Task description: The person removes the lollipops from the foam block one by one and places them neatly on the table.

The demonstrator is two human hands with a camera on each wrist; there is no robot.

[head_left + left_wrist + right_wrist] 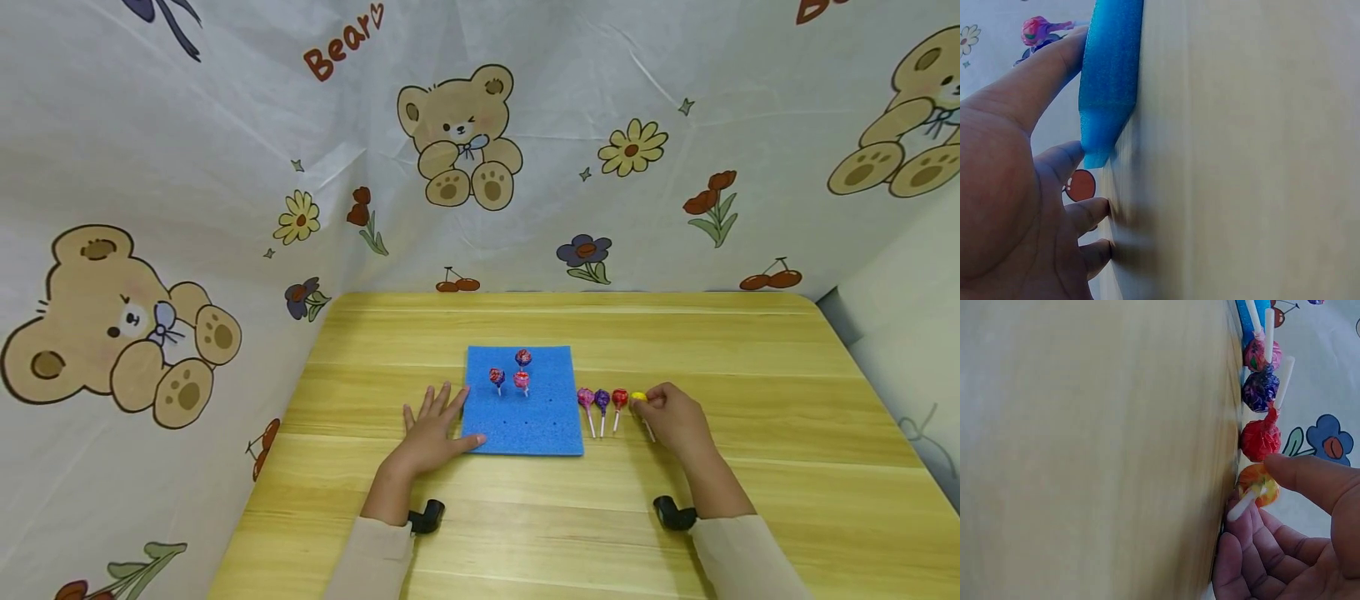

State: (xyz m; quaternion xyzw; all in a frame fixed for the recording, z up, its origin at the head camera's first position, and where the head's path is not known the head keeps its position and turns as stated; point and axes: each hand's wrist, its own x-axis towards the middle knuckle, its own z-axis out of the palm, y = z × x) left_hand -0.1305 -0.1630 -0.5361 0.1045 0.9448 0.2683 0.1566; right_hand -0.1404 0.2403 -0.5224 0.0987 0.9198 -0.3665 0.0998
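A blue foam board (pixel 517 429) lies on the table, with three lollipops standing in it: a red one (pixel 522 357), a red-and-purple one (pixel 497 377) and a pink one (pixel 521 380). My left hand (pixel 431 437) spreads over the board's left edge, thumb on top and the other fingers along the side and table. Right of the board, my right hand (pixel 678 421) pinches a yellow lollipop (pixel 1259 485) by its head between thumb and fingers; its white stick points back toward the palm. Beside it lie a red lollipop (pixel 1261 439), a purple lollipop (pixel 1260 390) and a pink lollipop (pixel 1262 355).
Several small holes dot the board's front and right parts. The wooden table (pixel 525 525) reaches back to a hanging cloth (pixel 555 175) printed with bears and flowers. Each wrist wears a black camera mount, such as the left mount (pixel 427 517).
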